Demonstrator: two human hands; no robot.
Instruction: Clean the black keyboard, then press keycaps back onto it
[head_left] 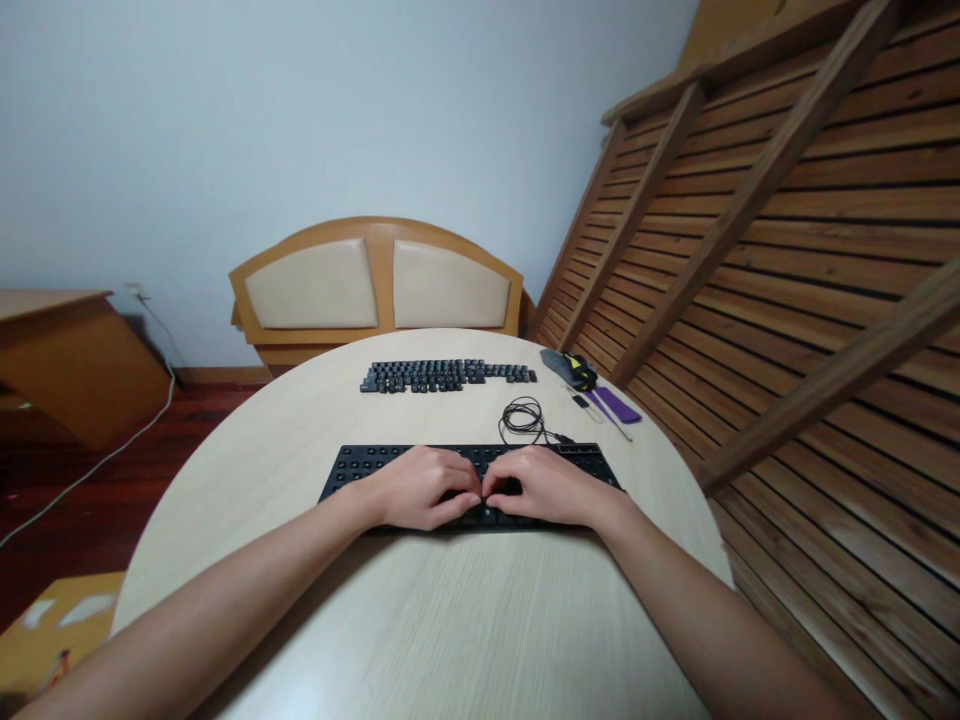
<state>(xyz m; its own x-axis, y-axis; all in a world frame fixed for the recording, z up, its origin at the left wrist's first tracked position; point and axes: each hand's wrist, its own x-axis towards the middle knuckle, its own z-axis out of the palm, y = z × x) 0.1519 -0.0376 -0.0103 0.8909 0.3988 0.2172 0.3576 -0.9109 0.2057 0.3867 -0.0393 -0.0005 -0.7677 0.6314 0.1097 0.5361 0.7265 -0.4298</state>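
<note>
A black keyboard [365, 464] with many of its keycaps off lies near the middle of the round table. My left hand [429, 488] rests over its centre, thumb and fingers drawn together in a pinch. From the other side my right hand [546, 485] meets it, also pinching, with the fingertips of both hands almost touching low on the keyboard. Whatever sits between the fingertips is too small and covered to make out. Beyond the keyboard, loose black keycaps [424, 376] are laid out in rows.
A coiled black cable [523, 420] lies behind the keyboard. At the table's [247, 470] far right are a grey, black and yellow bundle [574, 370], a purple strip [616, 405] and thin tools. Wooden slats [787, 300] lean along the right; a headboard [382, 285] stands behind.
</note>
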